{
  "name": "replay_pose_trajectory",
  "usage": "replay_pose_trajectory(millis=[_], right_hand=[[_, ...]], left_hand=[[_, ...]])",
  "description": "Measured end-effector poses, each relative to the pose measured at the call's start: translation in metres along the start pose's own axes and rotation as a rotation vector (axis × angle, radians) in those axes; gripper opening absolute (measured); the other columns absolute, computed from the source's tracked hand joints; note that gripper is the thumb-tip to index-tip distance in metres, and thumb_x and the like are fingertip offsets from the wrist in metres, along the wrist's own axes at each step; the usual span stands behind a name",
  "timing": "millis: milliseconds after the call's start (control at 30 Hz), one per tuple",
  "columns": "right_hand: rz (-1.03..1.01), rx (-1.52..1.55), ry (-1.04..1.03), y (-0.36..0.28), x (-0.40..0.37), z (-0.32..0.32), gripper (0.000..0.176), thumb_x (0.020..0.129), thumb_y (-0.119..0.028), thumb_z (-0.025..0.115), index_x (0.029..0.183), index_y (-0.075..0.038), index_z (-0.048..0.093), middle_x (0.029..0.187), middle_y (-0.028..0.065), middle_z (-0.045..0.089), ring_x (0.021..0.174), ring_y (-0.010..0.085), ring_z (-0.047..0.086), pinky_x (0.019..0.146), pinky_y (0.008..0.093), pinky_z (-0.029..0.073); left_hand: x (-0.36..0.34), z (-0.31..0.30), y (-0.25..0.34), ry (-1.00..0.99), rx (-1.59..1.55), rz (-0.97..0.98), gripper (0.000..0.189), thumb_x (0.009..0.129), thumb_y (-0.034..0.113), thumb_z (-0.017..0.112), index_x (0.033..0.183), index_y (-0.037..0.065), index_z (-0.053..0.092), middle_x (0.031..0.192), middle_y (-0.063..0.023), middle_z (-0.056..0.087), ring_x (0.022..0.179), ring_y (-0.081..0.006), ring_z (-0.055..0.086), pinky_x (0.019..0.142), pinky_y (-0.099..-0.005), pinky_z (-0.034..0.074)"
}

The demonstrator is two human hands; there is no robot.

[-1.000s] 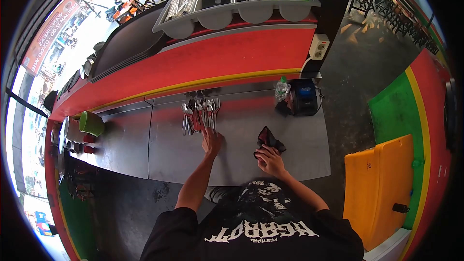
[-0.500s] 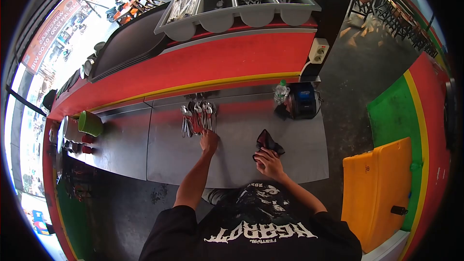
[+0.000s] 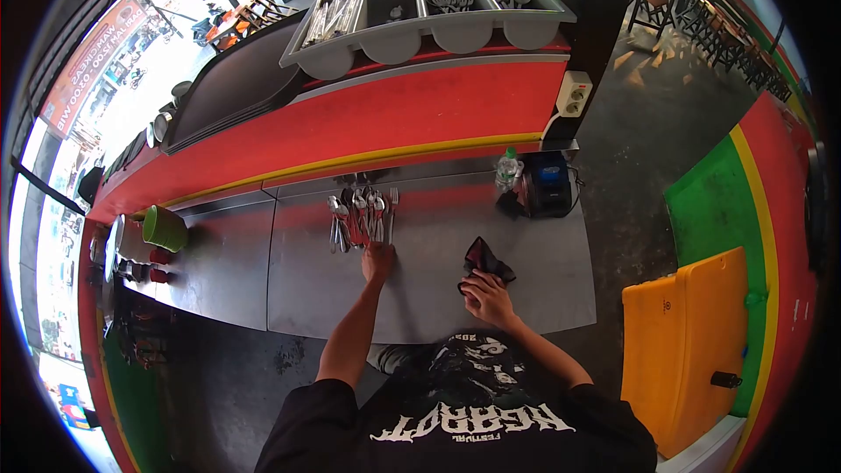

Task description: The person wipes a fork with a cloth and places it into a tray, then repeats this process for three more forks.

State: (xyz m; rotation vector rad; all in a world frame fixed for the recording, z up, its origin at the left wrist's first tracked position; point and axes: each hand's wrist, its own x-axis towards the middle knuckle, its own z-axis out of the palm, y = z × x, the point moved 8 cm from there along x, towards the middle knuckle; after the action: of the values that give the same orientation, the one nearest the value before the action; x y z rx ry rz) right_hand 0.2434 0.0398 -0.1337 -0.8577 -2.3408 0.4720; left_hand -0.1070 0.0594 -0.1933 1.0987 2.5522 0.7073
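Note:
Spoons and forks (image 3: 357, 215) lie in a pile on the metal counter (image 3: 429, 254), heads pointing away from me. At the pile's right edge, a fork (image 3: 393, 203) stands slightly apart from the others. My left hand (image 3: 378, 261) is closed at the lower end of its handle, the fingertips partly hidden. To the right, my right hand (image 3: 489, 298) grips a bunched dark cloth (image 3: 484, 256) with a reddish patch, which rests on the counter.
A plastic bottle (image 3: 507, 168) and a black device (image 3: 550, 186) stand at the counter's back right. Above the red ledge sits a grey cutlery tray (image 3: 394, 45). A green container (image 3: 164, 228) is at the left; a yellow box (image 3: 683, 350) stands on the right.
The fork at the pile's right edge has shifted a little to the right, away from the other cutlery. My left hand has drawn slightly toward me; the right hand and cloth stay put.

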Motion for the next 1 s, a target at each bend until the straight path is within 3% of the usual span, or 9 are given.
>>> replay_pose_trajectory(millis=[167,467,667,767,867,1000], right_hand=[[0.001,0.0,0.002,0.0,0.001,-0.001,0.026,0.079,-0.019,0.071,0.104,-0.015,0.066,0.125,-0.0019,0.063,0.13,0.0218,0.05,0.105,0.0413,0.038],[-0.002,0.002,0.01,0.0,0.001,-0.003,0.026,0.078,-0.018,0.072,0.104,-0.015,0.067,0.126,-0.0017,0.063,0.129,0.0229,0.051,0.105,0.0418,0.038],[0.002,0.02,0.008,0.0,0.002,-0.003,0.027,0.078,-0.018,0.072,0.104,-0.015,0.067,0.126,-0.0017,0.063,0.129,0.0229,0.051,0.105,0.0421,0.038],[0.001,0.003,0.007,0.001,0.001,-0.002,0.027,0.078,-0.019,0.073,0.104,-0.015,0.067,0.125,-0.0017,0.063,0.13,0.0227,0.05,0.105,0.0419,0.038],[0.004,0.008,0.003,0.002,0.0,0.0,0.028,0.077,-0.019,0.073,0.104,-0.016,0.067,0.126,-0.0018,0.063,0.13,0.0226,0.05,0.105,0.0418,0.038],[0.004,0.002,-0.004,0.002,0.0,0.0,0.029,0.077,-0.019,0.074,0.104,-0.016,0.067,0.126,-0.0021,0.063,0.13,0.0225,0.05,0.105,0.0419,0.038]], left_hand=[[-0.001,0.0,0.015,-0.144,0.102,-0.086,0.032,0.085,0.034,0.067,0.101,0.007,0.067,0.11,-0.0173,0.067,0.096,-0.0395,0.066,0.084,-0.0503,0.052],[0.002,0.009,0.037,-0.051,0.467,0.276,0.03,0.091,0.026,0.054,0.102,0.0,0.065,0.107,-0.0181,0.064,0.092,-0.0349,0.069,0.078,-0.0478,0.054],[0.018,0.035,0.013,-0.033,0.564,0.344,0.024,0.09,0.02,0.053,0.101,0.002,0.065,0.106,-0.015,0.064,0.085,-0.0324,0.07,0.077,-0.0464,0.055],[0.019,0.034,0.009,-0.035,0.548,0.36,0.026,0.091,0.021,0.051,0.1,0.0,0.063,0.107,-0.0172,0.066,0.088,-0.035,0.07,0.077,-0.0479,0.055],[0.018,0.015,0.009,-0.083,0.305,0.131,0.03,0.091,0.027,0.054,0.102,0.001,0.063,0.107,-0.0211,0.067,0.094,-0.0393,0.068,0.08,-0.0495,0.054],[0.017,0.005,0.005,-0.206,0.151,0.041,0.036,0.088,0.035,0.061,0.109,0.006,0.06,0.104,-0.0229,0.068,0.097,-0.0426,0.066,0.081,-0.0509,0.053]])
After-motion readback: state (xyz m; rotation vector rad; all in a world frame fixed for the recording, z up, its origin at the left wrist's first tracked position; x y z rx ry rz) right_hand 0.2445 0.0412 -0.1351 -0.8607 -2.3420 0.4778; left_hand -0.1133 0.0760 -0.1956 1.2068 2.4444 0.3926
